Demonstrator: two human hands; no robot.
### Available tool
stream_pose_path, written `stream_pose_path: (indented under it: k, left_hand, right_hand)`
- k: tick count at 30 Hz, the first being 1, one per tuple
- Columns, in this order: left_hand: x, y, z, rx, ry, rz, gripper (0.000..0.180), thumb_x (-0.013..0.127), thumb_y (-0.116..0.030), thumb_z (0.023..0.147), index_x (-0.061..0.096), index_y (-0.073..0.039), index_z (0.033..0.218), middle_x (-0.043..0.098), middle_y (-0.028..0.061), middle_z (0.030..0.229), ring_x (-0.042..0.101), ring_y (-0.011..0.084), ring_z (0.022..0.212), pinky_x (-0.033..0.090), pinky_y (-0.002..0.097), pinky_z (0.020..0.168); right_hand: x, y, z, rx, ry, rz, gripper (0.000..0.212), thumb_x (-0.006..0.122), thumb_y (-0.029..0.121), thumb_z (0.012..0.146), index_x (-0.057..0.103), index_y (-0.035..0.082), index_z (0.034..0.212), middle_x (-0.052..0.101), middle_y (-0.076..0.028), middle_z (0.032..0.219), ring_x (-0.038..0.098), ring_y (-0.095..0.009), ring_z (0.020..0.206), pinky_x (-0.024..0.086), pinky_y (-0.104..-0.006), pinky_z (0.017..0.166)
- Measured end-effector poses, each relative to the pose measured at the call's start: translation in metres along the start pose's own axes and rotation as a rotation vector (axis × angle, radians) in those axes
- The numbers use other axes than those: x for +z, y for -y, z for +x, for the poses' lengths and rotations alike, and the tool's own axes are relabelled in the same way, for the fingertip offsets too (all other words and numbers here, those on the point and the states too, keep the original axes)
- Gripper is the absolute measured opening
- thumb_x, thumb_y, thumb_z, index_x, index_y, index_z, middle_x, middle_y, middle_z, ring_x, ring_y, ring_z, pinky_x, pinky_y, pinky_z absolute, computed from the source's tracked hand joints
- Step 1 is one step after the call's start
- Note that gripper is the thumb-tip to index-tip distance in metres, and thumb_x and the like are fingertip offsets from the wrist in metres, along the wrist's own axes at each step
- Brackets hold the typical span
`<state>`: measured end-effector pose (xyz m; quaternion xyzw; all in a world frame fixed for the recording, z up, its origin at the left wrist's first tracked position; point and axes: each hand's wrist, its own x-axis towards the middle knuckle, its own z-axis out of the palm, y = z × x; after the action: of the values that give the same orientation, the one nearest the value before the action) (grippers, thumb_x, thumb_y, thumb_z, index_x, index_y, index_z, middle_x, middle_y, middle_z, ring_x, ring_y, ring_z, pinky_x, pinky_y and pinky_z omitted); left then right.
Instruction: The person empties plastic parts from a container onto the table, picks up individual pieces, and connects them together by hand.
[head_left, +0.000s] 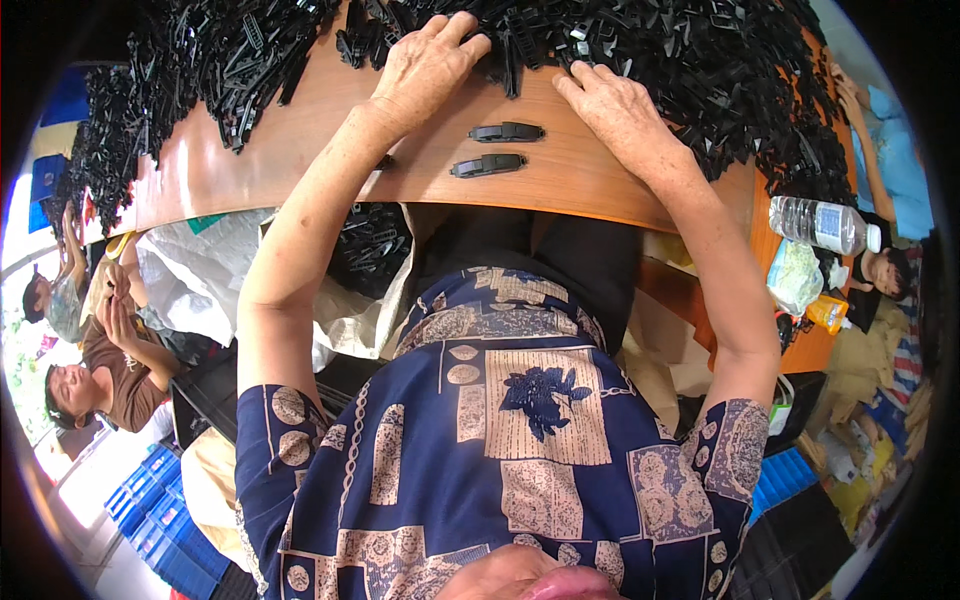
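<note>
The person's two hands were positioned at the near edge of the heap of black plastic parts (690, 90) on the wooden table (590, 185). The left hand (430, 68) was palm down with bent fingers over the heap; whether it pinched a part could not be told. The right hand (622, 112) was palm down, its fingers loosely bent at the heap's edge; its grip could not be told either.

Between the hands, some loose parts extended from the heap onto the wood. Two elongated black pieces, the upper piece (507, 132) and the lower piece (488, 165), lay apart, roughly parallel, between the forearms and closer to the torso than both hands.
</note>
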<state>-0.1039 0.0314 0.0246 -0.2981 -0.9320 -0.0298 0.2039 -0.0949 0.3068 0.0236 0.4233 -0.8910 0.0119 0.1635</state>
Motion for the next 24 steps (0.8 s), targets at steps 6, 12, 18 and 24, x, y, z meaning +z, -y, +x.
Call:
stream_pose_path:
  k: [6,12,18,24]
  left_hand:
    - [-0.01,-0.024,-0.018,-0.025,0.112,-0.108,0.034,0.075,-0.019,0.082,0.059,-0.012,0.11,0.061,0.0057,0.092,0.065,0.0272,0.09,0.055,0.0392,0.076]
    - [0.009,-0.047,-0.021,-0.245,0.122,-0.313,0.027,0.074,-0.024,0.088,0.06,-0.011,0.108,0.064,0.0078,0.098,0.068,0.0318,0.09,0.055,0.0434,0.072]
    - [0.031,-0.057,0.01,-0.335,0.028,-0.343,0.026,0.075,-0.029,0.087,0.061,-0.009,0.095,0.063,0.0096,0.093,0.067,0.0347,0.086,0.053,0.0459,0.07]
    - [0.039,-0.081,0.023,-0.493,0.029,-0.751,0.021,0.067,-0.026,0.097,0.063,-0.005,0.098,0.065,0.0159,0.085,0.066,0.0377,0.081,0.053,0.041,0.071]
  right_hand:
    - [0.011,0.006,-0.034,0.412,-0.05,0.653,0.022,0.066,0.006,0.089,0.062,0.006,0.11,0.064,-0.009,0.108,0.062,-0.03,0.107,0.054,-0.0441,0.083]
    - [-0.001,0.008,-0.048,0.303,-0.078,0.381,0.019,0.072,0.008,0.085,0.063,0.005,0.101,0.061,-0.008,0.098,0.06,-0.03,0.096,0.053,-0.0418,0.086]
    - [-0.004,0.008,-0.041,0.286,0.023,0.168,0.02,0.075,0.013,0.083,0.066,0.004,0.099,0.06,-0.009,0.098,0.06,-0.028,0.097,0.055,-0.0402,0.084]
    - [-0.008,0.006,-0.045,0.389,0.104,0.244,0.021,0.071,0.02,0.089,0.065,0.003,0.1,0.063,-0.012,0.104,0.064,-0.031,0.102,0.055,-0.0442,0.085]
